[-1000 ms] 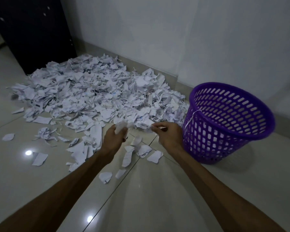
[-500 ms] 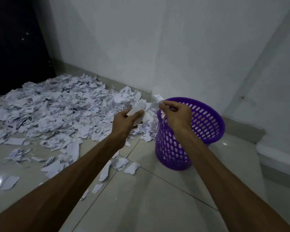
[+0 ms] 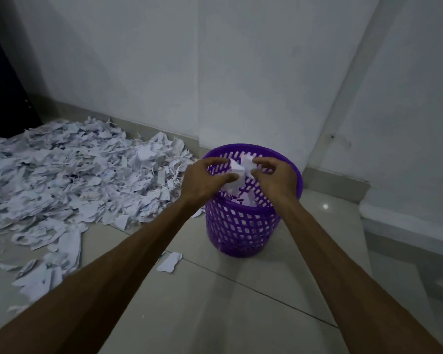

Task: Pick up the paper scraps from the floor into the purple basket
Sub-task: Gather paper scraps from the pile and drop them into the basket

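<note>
Nearest the camera, both forearms are reaching fwd over bare floor tile (image 3: 241, 315); one loose scrap (image 3: 169, 262) is lying just in front of the purple basket (image 3: 241, 233), to its left. The basket is standing upright on the floor, mesh walls, w/ a few white pieces showing inside near the rim; how full it is lower down cannot be told. Over its mouth the left hand (image 3: 205, 181) and right hand (image 3: 275, 178) are sitting close together, fingers curled, each pinching part of a crumpled paper wad (image 3: 237, 172) held betw. them above the opening. Judgement: paper is v. light, soft, crushable, not fragile; it is prob. best taken by scooping or bunching a handful from the pile edge, as single bits will flutter and slip out. Beyond and left, the main scrap pile (image 3: 69, 175) is covering the floor up to the wall (image 3: 241, 72); most of the job is remaining.
</note>
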